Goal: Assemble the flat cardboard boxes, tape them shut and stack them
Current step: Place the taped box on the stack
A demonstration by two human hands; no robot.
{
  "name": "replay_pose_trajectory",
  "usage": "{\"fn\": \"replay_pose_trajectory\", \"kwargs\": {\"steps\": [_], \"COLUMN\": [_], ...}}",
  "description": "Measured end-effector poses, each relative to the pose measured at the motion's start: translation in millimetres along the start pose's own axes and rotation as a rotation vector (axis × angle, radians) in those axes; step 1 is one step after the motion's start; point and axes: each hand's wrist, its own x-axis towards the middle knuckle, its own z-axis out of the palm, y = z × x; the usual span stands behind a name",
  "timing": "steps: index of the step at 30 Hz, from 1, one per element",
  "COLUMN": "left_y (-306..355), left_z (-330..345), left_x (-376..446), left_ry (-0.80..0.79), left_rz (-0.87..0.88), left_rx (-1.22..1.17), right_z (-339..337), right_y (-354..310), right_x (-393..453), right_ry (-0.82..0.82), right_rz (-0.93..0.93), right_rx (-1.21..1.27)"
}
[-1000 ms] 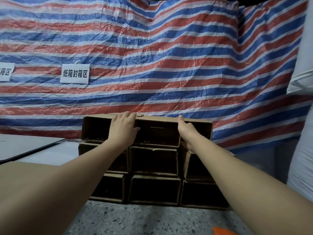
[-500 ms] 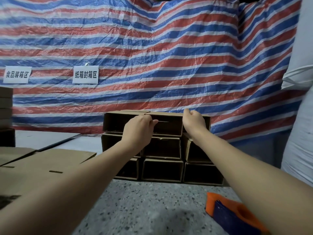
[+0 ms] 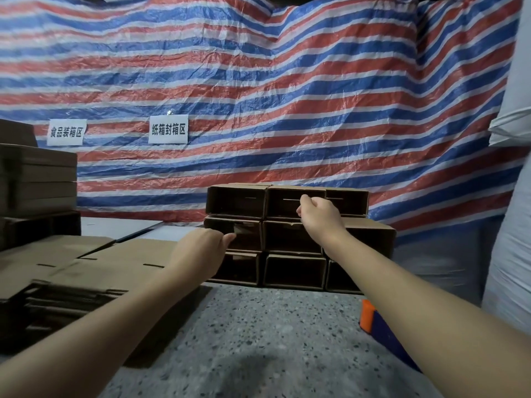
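A stack of assembled brown cardboard boxes [image 3: 235, 202] stands three rows high on the speckled floor against the striped tarp, open ends facing me. My left hand [image 3: 201, 248] hovers in front of the stack's lower left, fingers loosely curled, holding nothing. In front of the top row's middle box, my right hand [image 3: 319, 216] also holds nothing, its fingers loosely curled. A pile of flat cardboard blanks [image 3: 86, 265] lies at the left.
An orange and blue tape dispenser [image 3: 382, 331] lies on the floor at the right. Taller stacks of flat cardboard [image 3: 37, 179] stand at far left. Two white paper signs [image 3: 168, 129] hang on the tarp. White sacks [image 3: 511, 225] fill the right edge.
Both hands have let go of the top box and drawn back from the stack. The view has pulled away, showing the flat blanks and the tape dispenser.
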Motion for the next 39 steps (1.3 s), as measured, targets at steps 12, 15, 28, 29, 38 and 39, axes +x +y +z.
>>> {"fn": "replay_pose_trajectory", "kwargs": {"steps": [12,15,28,29,38,39], "left_y": [-106,-114,-110,-110,-89,-83], "left_z": [9,23,14,15,-14,-21], "left_x": [-43,-55,-81,-87,-109,-108], "left_ry": [-0.370,-0.350,-0.030,0.003,0.281,0.306], "left_rz": [-0.447,-0.437,-0.238,-0.200,0.215,0.239], "left_rx": [0.438,0.527,0.198,0.180,0.113,0.086], "right_z": [33,39,50,52,76,76], "right_y": [6,10,22,23,40,40], "right_x": [-11,-14,-19,-19,-27,-27], "right_ry": [-0.084,-0.100,-0.161,-0.169,-0.498,-0.502], "right_rz": [0.009,0.017,0.087,0.102,-0.023,-0.039], "right_rx": [-0.020,-0.017,-0.010,-0.003,-0.106,-0.105]}}
